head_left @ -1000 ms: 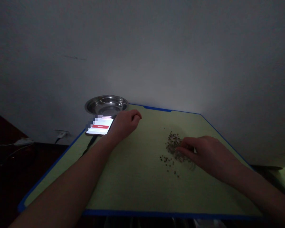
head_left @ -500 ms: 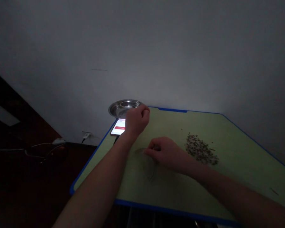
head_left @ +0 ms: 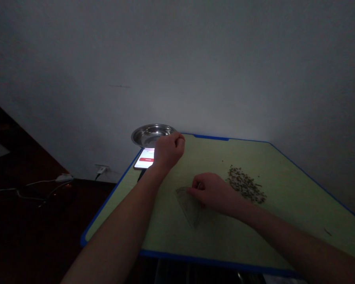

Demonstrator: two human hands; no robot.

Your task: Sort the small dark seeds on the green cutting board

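Two bare hands are above a pale green desk (head_left: 221, 242) with a blue edge, in a room with little light. The right hand (head_left: 211, 189) is over the middle part of the desk, and its fingers are pinched together on a clear thin piece (head_left: 188, 207). This piece is transparent and goes downward from the fingertips, toward the near side of the desk; its exact shape is difficult to see, and whether its lower edge touches the surface I cannot tell. To the right of this hand, just beyond the wrist, lies a scattered heap of small grains (head_left: 245, 184), some dark and some pale. One single grain (head_left: 223, 161) lies apart from the heap, and a thin dark sliver (head_left: 327, 232) is well apart on the right side.

The left hand (head_left: 169, 150) has its fingers curled inward as a fist; if something is inside them, I cannot tell. It is in front of a shiny metal bowl (head_left: 139, 136) at the far left corner, and it partly covers a phone (head_left: 144, 161) with a lit screen.
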